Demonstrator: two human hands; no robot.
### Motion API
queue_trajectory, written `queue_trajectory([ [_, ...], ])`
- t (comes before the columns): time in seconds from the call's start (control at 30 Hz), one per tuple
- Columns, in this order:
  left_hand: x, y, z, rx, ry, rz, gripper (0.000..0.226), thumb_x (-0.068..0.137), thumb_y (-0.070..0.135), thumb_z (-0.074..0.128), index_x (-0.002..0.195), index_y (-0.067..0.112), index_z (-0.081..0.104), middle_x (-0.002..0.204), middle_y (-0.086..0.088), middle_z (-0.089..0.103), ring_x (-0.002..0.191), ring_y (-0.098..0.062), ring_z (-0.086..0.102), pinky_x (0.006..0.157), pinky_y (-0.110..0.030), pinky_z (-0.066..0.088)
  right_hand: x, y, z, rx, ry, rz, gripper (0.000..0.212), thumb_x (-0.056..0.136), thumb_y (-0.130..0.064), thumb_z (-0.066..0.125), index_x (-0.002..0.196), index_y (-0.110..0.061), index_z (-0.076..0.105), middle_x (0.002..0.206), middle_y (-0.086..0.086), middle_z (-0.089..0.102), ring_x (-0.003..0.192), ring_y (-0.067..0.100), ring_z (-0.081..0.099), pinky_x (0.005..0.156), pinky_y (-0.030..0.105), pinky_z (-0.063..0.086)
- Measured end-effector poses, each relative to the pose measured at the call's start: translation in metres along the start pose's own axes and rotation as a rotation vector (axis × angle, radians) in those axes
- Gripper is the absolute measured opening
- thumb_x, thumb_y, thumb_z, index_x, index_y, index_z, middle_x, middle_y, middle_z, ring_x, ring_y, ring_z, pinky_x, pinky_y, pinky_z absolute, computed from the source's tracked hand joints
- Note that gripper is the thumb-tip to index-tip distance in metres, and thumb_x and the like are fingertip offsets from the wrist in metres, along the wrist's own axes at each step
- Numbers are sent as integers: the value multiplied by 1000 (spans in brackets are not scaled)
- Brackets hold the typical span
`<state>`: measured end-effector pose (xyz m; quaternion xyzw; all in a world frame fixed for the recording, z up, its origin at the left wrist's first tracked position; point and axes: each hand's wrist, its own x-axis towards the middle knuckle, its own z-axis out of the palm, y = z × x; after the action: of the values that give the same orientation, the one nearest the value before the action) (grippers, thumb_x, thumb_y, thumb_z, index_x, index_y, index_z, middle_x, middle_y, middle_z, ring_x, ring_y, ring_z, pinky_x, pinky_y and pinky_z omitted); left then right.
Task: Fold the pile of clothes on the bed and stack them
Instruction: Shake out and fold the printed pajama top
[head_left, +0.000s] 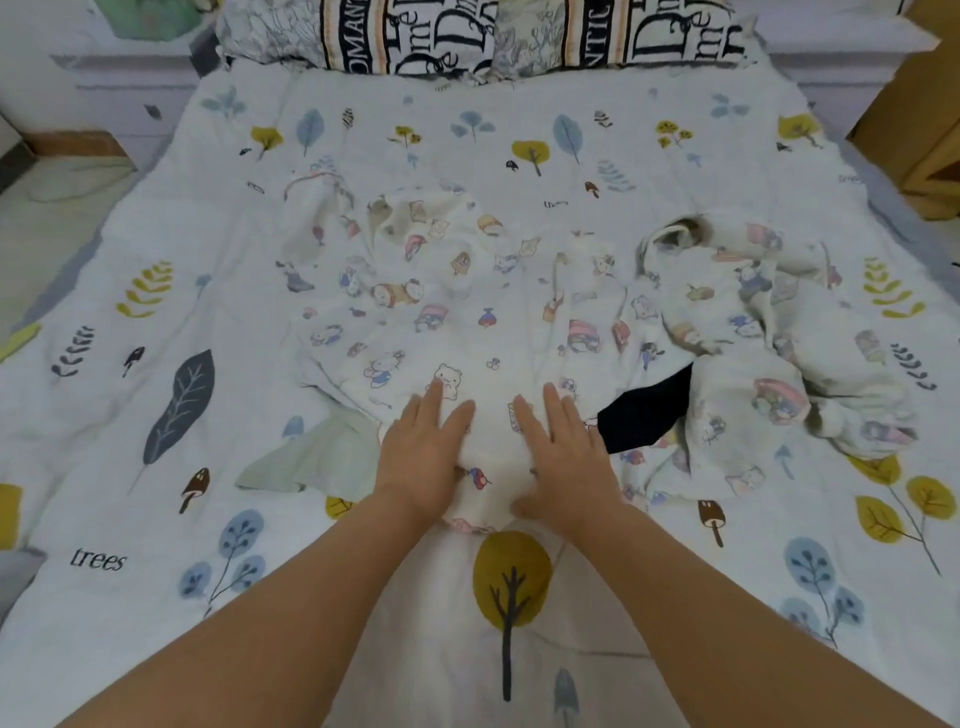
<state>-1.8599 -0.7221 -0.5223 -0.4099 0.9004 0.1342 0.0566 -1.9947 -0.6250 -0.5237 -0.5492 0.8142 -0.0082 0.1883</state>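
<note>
A white garment with small cartoon prints (447, 291) lies spread and wrinkled across the middle of the bed. My left hand (426, 452) and my right hand (563, 457) rest flat on its near end, palms down, fingers apart, side by side. A second crumpled cartoon-print garment (769, 332) is heaped to the right. A black piece of clothing (644, 410) shows between the two. A pale green cloth (306, 457) sticks out from under the spread garment, left of my left hand.
The bed is covered by a white quilt with leaf and tree prints (156, 249). Patterned pillows (467, 36) line the head of the bed. A wooden cabinet (924, 119) stands at the far right, floor (47, 192) at the left.
</note>
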Motion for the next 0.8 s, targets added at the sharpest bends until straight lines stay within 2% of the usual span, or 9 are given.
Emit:
queue_trajectory([
  [0.07,1,-4,5,-33,53,30,47,89,18,57,133,18,44,155,-19,11,137,-37,25,106,-42,29,3,1,7,-18,-8,23,97,83,-46,62,149,-29,-8,156,5,-18,144,25,-13,115,48,2],
  [0.13,-1,-5,4,-68,119,79,22,88,17,56,108,8,59,142,-21,38,118,-36,46,88,-38,40,4,1,13,5,47,12,75,90,-46,52,149,-29,10,158,8,-5,145,28,-4,114,51,5],
  [0.2,-2,-4,-4,-120,137,101,18,86,18,50,83,5,63,105,-16,62,89,-32,59,69,-33,40,0,-5,9,-2,150,-40,51,89,-41,53,135,-22,48,148,20,33,138,39,28,105,61,26],
  [0.27,-8,-3,-16,-187,136,114,39,80,31,33,71,7,62,76,-11,63,69,-27,57,61,-27,34,-6,-5,8,63,201,-71,41,80,-42,52,104,-15,71,111,22,64,107,43,59,79,61,50],
  [0.33,-21,-2,-32,-180,59,81,46,79,42,20,69,14,54,65,1,54,62,-16,47,55,-25,27,-20,-14,0,250,170,-77,40,89,-38,43,102,-9,69,98,14,63,103,36,58,83,48,49],
  [0.4,-34,-2,-49,-215,-11,43,36,94,37,31,63,23,40,60,9,42,57,-8,40,50,-19,25,-39,-24,-16,444,107,-25,30,97,-31,43,106,-9,61,96,5,57,102,23,52,86,32,41],
  [0.5,-54,6,-82,-342,-1,18,37,97,27,44,60,26,36,59,10,43,62,-12,44,52,-21,27,-63,-35,-45,688,144,25,22,96,-26,47,84,-10,57,78,2,55,77,16,50,63,17,35],
  [0.67,-92,29,-147,-705,-7,-69,31,95,32,48,82,7,61,84,-10,65,78,-21,58,73,-32,46,-106,-51,-111,977,334,140,21,88,-27,60,76,-11,53,72,1,54,66,13,48,59,24,37],
  [0.8,-128,50,-196,-903,20,-129,36,94,35,50,69,9,54,62,-2,53,56,-13,47,53,-21,37,-145,-61,-164,1192,357,249,24,88,-38,58,87,-14,54,88,4,56,74,16,51,57,22,40],
])
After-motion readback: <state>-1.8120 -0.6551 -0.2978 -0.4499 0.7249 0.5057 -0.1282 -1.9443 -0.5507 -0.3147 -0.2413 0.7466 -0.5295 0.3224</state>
